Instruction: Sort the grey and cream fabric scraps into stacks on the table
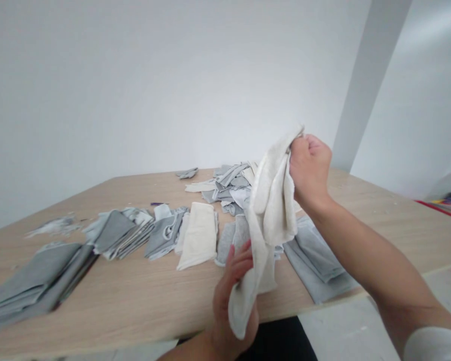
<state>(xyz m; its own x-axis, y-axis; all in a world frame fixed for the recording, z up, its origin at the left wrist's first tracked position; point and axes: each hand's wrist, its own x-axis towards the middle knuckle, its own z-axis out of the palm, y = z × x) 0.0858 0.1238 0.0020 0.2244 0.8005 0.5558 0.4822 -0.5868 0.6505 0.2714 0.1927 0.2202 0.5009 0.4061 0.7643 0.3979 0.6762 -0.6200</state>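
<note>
a: where's the cloth being handled?
b: the raised cloth (268, 200), pale and draped in folds, hangs in the air in front of the body, above the near side of the table (143, 296). its lower tip overlaps the table's front edge in this view.

a: and the hands?
b: the right hand (311, 168) is bunched into a fist around its top corner. the left hand (233, 301) is at the lower end, partly behind the fabric, fingers loosely extended; i can't tell whether it pinches any.

a: what's closest underneath?
b: a cream cloth (198, 235) lying flat, left of the raised one, and a grey folded pile (319, 260) to the right, its near corner by the front edge.

a: any room to move?
b: bare wood to the left of the left hand, and a wide stretch at the far right beyond the right forearm. the wall (173, 90) rises behind the far edge.

a: counts?
b: two hands, one cloth raised, one cream one lying flat. farther out, one scrap heap (229, 183), one lone grey scrap (188, 173), one purple pen (158, 204), one white fluff patch (56, 225). the stacked pieces overlap too much to count.
</note>
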